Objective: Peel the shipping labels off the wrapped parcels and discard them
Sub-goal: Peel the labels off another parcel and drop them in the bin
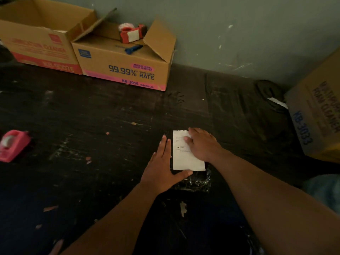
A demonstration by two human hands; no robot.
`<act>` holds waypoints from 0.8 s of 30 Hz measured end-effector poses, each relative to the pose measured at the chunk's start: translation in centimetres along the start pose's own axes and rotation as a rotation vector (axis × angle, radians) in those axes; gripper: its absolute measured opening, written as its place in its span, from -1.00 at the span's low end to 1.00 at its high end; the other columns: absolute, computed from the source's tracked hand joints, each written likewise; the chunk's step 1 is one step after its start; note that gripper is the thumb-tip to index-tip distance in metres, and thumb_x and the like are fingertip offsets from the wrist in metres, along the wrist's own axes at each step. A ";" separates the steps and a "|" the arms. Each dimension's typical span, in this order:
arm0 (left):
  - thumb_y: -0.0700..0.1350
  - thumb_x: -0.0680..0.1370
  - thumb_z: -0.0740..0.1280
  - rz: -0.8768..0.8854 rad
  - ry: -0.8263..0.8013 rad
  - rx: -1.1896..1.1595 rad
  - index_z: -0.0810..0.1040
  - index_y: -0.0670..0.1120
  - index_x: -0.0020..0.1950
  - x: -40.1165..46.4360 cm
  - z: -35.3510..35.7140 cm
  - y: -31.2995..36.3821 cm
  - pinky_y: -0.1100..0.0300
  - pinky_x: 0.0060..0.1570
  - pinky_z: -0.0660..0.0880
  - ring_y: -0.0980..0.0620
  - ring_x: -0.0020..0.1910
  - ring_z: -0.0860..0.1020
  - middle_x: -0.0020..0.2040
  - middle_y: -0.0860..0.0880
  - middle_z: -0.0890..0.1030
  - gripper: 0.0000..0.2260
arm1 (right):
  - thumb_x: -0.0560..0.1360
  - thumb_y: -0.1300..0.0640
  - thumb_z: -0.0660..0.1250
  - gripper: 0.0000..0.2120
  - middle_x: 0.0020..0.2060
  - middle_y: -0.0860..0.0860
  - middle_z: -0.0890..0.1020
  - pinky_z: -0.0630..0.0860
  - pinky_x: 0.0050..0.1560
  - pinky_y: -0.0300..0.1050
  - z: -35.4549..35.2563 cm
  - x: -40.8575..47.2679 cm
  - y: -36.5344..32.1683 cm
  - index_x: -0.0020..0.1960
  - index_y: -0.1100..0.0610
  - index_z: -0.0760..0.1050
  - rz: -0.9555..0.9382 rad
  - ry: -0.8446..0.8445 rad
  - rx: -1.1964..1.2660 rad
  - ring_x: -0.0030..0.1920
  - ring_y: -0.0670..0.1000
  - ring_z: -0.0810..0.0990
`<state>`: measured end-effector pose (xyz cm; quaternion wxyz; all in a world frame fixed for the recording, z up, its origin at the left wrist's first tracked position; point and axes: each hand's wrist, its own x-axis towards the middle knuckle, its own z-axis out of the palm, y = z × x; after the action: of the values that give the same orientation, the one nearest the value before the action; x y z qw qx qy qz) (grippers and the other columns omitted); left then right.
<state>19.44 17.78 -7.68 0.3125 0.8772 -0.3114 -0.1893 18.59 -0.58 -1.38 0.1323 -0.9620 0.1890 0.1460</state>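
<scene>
Parcel (193, 181) sits on the dark counter (92, 116) directly in front of me, wrapped in black glossy film, with the white shipping label (185, 159) face up on top. My left hand (161, 165) lies flat just beside the label's left edge, fingers together and thumb stretched along its lower edge — placed there, I judge, to pin the parcel so it will not slide when I pull. My right hand (202, 144) lies over the label's upper right part, fingers spread and pressing near the top edge; no pinch yet, and no corner looks lifted. Likely I am feeling for a loose edge to start the peel. Light is poor, so I cannot tell how firmly the label adheres. Open cardboard box (127, 57) stands well apart against the wall with a red tape dispenser (131, 33) on it — a possible discard spot, though nothing marks it. A pink tape dispenser (12, 145) lies far left, untouched.
</scene>
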 end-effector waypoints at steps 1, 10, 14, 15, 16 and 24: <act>0.52 0.37 0.30 0.005 -0.002 0.004 -0.32 0.01 0.62 0.1 0.0 -0.1 -0.05 0.54 -0.07 0.13 0.60 -0.12 0.58 0.17 -0.43 0.15 | 0.66 -0.13 0.01 -0.49 0.50 0.07 0.29 0.19 0.47 0.19 -0.4 0.6 0.0 0.54 0.05 0.20 0.003 -0.002 0.001 0.50 0.13 0.24; 0.50 0.37 0.32 0.010 -0.001 0.040 -0.33 0.01 0.62 0.3 0.0 -0.1 0.03 0.48 -0.16 0.08 0.61 -0.14 0.58 0.14 -0.42 0.15 | 0.60 0.08 0.28 -0.76 0.14 0.02 0.60 0.46 0.07 -0.14 -2.6 3.1 -0.5 0.25 0.04 0.55 -0.006 -0.023 0.083 0.03 -0.06 0.54; 0.50 0.38 0.32 0.006 -0.023 0.051 -0.36 0.02 0.60 0.2 -0.2 0.1 -0.04 0.52 -0.13 0.07 0.61 -0.17 0.58 0.13 -0.44 0.15 | 0.58 0.09 0.32 -0.81 0.07 0.00 0.60 0.46 0.01 -0.16 -2.6 3.5 -0.6 0.18 0.03 0.54 0.014 -0.012 0.115 -0.02 -0.08 0.53; 0.50 0.38 0.32 0.008 -0.023 0.051 -0.36 0.02 0.60 0.2 -0.3 0.1 -0.06 0.54 -0.12 0.07 0.61 -0.18 0.58 0.13 -0.43 0.15 | 0.58 0.10 0.32 -0.82 0.07 0.00 0.59 0.47 -0.01 -0.16 -2.6 3.5 -0.7 0.18 0.04 0.54 0.013 -0.013 0.117 -0.02 -0.07 0.53; 0.50 0.38 0.32 0.010 -0.021 0.051 -0.36 0.02 0.60 0.2 -0.3 0.1 -0.07 0.55 -0.11 0.07 0.61 -0.17 0.58 0.12 -0.43 0.15 | 0.58 0.10 0.32 -0.82 0.07 0.01 0.60 0.47 -0.03 -0.17 -2.7 3.5 -0.7 0.18 0.04 0.55 0.011 -0.013 0.118 -0.01 -0.07 0.54; 0.49 0.38 0.32 0.001 -0.026 0.064 -0.34 0.00 0.61 0.1 -0.4 0.3 -0.04 0.54 -0.13 0.07 0.60 -0.18 0.59 0.11 -0.43 0.15 | 0.57 0.08 0.33 -0.76 0.14 -0.01 0.60 0.43 0.07 -0.16 -2.0 3.6 -1.7 0.23 0.02 0.57 -0.053 0.014 0.165 0.07 -0.07 0.51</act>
<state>19.63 17.73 -7.18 0.2805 0.8841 -0.3218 -0.1903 22.92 -0.80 -0.39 0.2135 -0.9536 0.1757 0.1195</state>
